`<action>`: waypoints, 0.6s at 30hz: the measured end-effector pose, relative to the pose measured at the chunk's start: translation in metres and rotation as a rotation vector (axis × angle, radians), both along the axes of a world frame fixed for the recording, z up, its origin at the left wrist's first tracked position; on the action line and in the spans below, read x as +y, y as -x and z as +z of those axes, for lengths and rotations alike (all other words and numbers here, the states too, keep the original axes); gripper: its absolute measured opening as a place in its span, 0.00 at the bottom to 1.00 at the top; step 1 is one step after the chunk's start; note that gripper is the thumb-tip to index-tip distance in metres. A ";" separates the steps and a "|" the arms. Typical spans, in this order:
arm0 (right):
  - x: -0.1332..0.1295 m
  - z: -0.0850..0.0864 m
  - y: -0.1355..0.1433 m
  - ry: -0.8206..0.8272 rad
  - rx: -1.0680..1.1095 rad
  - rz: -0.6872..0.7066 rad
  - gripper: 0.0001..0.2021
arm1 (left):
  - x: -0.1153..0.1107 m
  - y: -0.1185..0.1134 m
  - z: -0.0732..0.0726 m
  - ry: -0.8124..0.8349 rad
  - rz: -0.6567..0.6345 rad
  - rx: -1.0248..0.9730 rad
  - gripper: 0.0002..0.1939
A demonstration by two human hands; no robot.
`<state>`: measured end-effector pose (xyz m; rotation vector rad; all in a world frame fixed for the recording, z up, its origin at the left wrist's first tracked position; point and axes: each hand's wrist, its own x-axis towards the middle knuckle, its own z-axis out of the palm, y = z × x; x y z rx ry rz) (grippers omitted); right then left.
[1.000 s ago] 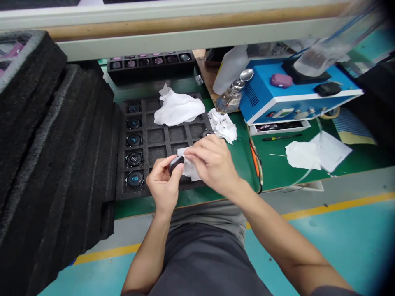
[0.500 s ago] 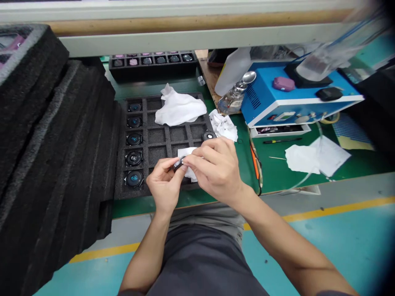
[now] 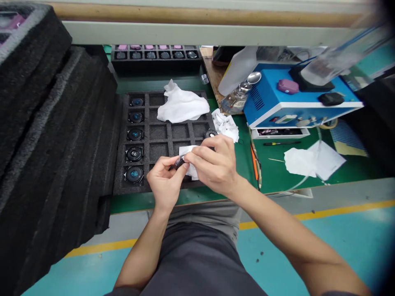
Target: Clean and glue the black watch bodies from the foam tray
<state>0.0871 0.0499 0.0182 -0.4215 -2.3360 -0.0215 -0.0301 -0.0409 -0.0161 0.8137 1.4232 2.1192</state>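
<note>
My left hand (image 3: 166,181) pinches a small black watch case (image 3: 180,162) on edge between thumb and fingers. My right hand (image 3: 214,164) has its fingertips closed at the right side of that case. Something white shows by those fingertips; I cannot tell what it is. Below the hands lies a black foam tray (image 3: 158,153), with several round black watch cases (image 3: 134,153) down its left column. Another watch case (image 3: 210,133) sits at the tray's right side, partly behind my right hand. A white wipe (image 3: 191,170) lies under my fingers.
A large white cloth (image 3: 183,106) covers the tray's upper part. Crumpled paper (image 3: 226,125), a glass bottle (image 3: 235,98) and a blue machine (image 3: 262,98) stand to the right. Stacked black foam trays (image 3: 77,135) rise at the left; another filled tray (image 3: 157,65) is behind.
Both hands stay together at the watch case, which appears tilted slightly differently. The whole view has shifted a little; nothing was taken up or let go.
</note>
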 end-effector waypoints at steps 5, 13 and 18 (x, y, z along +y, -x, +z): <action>0.007 0.010 -0.002 -0.043 -0.023 0.061 0.07 | -0.002 -0.001 0.002 0.043 -0.027 0.017 0.08; 0.012 0.014 -0.006 -0.238 -0.157 0.093 0.09 | -0.002 -0.003 0.003 0.095 -0.014 -0.003 0.09; 0.015 0.017 -0.023 -0.104 -0.254 0.021 0.11 | -0.001 0.003 0.000 0.008 -0.013 -0.211 0.15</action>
